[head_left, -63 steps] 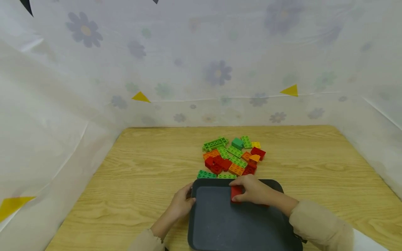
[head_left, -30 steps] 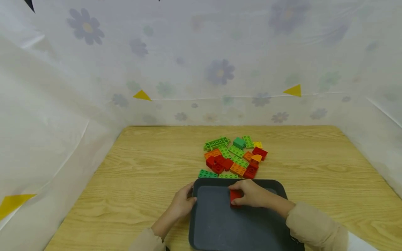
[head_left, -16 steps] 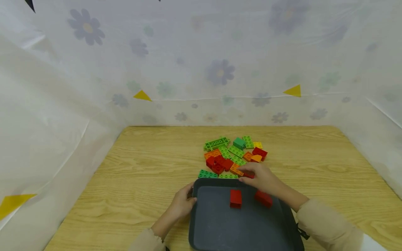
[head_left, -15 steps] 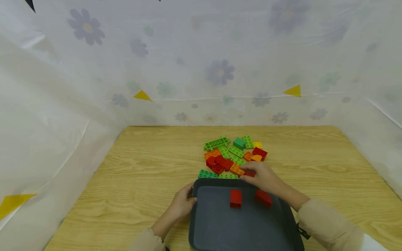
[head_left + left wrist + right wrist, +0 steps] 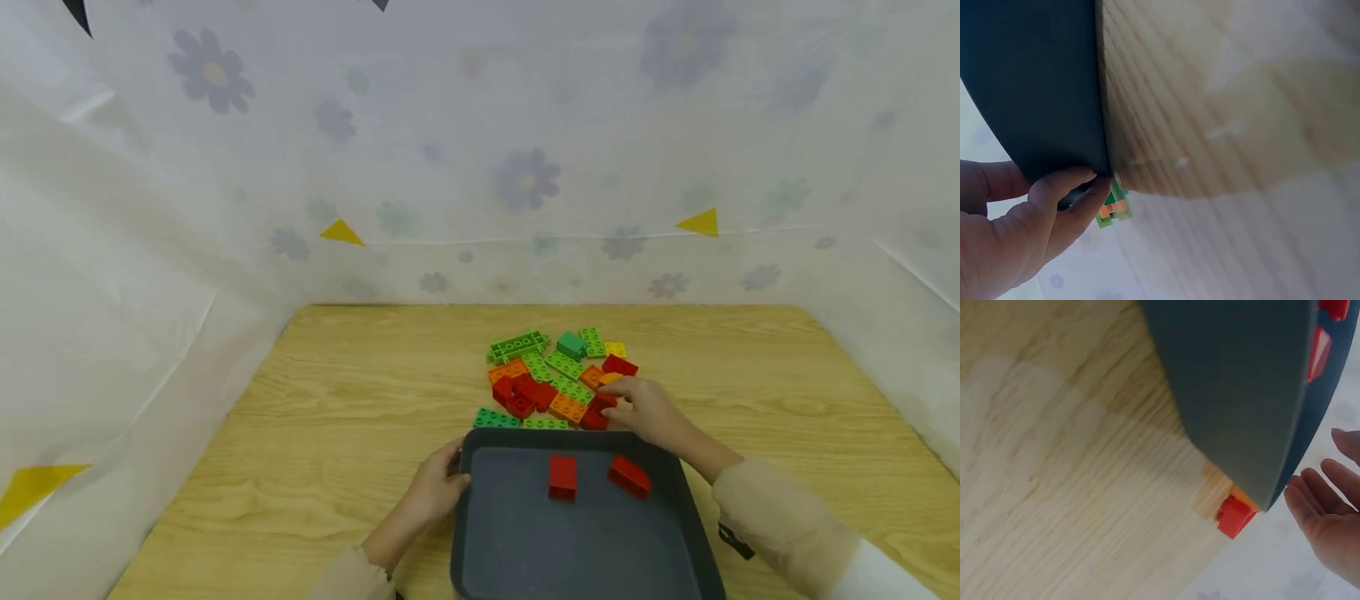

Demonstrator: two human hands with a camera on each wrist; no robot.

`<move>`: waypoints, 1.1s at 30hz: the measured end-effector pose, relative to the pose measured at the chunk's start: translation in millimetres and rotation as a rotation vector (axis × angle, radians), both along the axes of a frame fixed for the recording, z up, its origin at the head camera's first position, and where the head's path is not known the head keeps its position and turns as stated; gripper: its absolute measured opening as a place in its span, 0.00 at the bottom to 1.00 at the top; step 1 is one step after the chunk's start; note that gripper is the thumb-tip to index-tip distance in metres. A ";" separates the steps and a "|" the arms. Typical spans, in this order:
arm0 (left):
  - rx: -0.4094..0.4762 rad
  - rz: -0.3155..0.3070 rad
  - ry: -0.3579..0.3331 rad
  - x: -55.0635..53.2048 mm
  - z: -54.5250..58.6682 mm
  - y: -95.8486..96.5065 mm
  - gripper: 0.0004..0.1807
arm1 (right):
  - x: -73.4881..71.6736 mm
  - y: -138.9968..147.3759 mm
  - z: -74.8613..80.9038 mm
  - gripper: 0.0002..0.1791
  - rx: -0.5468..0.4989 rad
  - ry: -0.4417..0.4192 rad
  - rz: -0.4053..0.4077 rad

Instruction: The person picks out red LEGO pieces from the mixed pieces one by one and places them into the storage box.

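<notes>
The dark grey tray [image 5: 577,550] lies at the front of the table. My left hand [image 5: 435,485] grips its left rim; in the left wrist view the thumb and fingers of that hand [image 5: 1035,231] pinch the tray's edge [image 5: 1054,81]. Inside the tray are a red block [image 5: 562,477] and a second, slanted red block [image 5: 629,476]. Just past the far rim, my right hand [image 5: 651,412] reaches over red bricks [image 5: 595,418] at the pile's near right side. The right wrist view has this hand [image 5: 1329,519] with spread, slightly bent fingers, nothing visible between them.
Behind the tray is a loose pile of red, orange, green and yellow bricks, including an orange brick [image 5: 567,408], a dark green plate [image 5: 497,418] and a long light-green piece [image 5: 518,346]. A flower-patterned sheet [image 5: 480,150] encloses the wooden table [image 5: 337,417].
My right hand has let go of a red block in the tray and moved up and right to the red bricks at the pile's edge. My left hand stays on the rim.
</notes>
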State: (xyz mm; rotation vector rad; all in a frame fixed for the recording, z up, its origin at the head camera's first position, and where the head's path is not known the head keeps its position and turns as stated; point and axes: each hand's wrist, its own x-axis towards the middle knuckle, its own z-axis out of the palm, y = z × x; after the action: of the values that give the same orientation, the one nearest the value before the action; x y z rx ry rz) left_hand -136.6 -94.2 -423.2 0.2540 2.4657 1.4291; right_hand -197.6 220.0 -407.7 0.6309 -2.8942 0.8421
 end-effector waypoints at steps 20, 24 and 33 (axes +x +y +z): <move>0.010 -0.010 0.022 0.3 -0.5 -0.8 0.29 | -21.7 -0.6 -18.2 0.27 0.108 -0.156 0.031; 0.006 -0.006 0.024 0.1 0.0 -0.9 0.29 | -23.1 -2.6 -16.7 0.28 0.131 -0.143 0.037; 0.013 -0.011 0.022 0.6 0.7 -1.2 0.29 | -24.4 -5.1 -17.9 0.29 0.168 -0.136 0.030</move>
State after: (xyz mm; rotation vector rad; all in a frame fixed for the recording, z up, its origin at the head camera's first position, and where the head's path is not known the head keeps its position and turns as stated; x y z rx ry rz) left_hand -136.0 -95.4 -422.4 0.2870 2.4689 1.4458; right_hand -222.0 214.9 -425.6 0.6565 -3.1105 0.6739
